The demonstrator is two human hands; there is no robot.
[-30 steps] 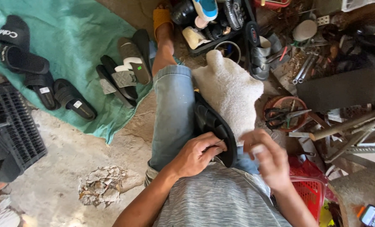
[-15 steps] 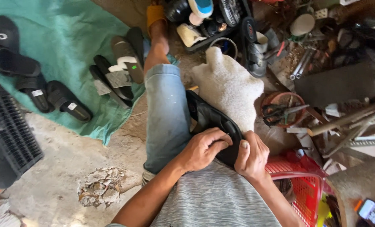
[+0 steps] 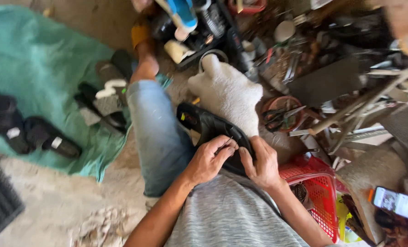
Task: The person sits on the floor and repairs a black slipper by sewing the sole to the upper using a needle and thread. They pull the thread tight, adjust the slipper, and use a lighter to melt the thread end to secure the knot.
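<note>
Black shoe (image 3: 208,130) at frame centre, across lap, against white cloth (image 3: 229,93). Left hand (image 3: 209,158) curled, fingertips pinching thin needle (image 3: 225,142) at shoe edge. Right hand (image 3: 260,163) clasps shoe's near end, fingers bent.

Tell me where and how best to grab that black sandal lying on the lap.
Grip the black sandal at its free toe end, coming from the far side. That end sticks out bare beyond the knee, while the left hand and right hand already crowd the near end.
</note>
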